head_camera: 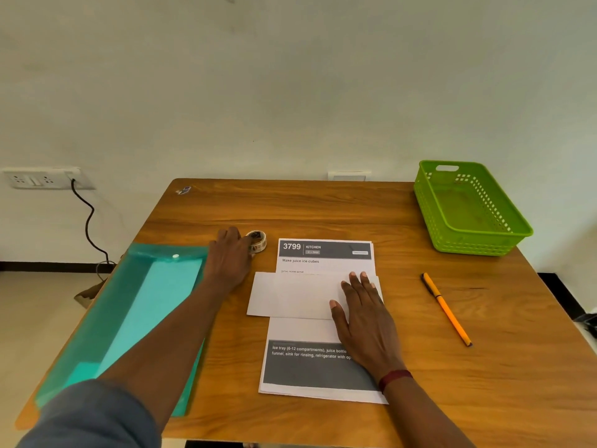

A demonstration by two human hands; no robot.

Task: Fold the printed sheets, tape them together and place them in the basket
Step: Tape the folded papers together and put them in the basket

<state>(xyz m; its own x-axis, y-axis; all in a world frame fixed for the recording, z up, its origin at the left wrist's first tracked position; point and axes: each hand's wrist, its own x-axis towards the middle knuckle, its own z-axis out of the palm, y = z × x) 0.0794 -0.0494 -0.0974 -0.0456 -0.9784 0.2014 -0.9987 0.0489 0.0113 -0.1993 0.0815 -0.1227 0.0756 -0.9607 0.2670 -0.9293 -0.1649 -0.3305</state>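
The wooden table bore a teal folder, tape roll, printed sheets, orange pen, green basket, and perhaps a sticker near its far edge.

Green basket, orange pen

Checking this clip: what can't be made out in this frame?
Head view only.
- Whether the left hand grips or merely touches the tape roll: its fingers hide the contact.
- Middle text of the printed sheets: covered by the folded sheet and the right hand.
- Contents of the teal folder: tinted cover, left forearm across it.
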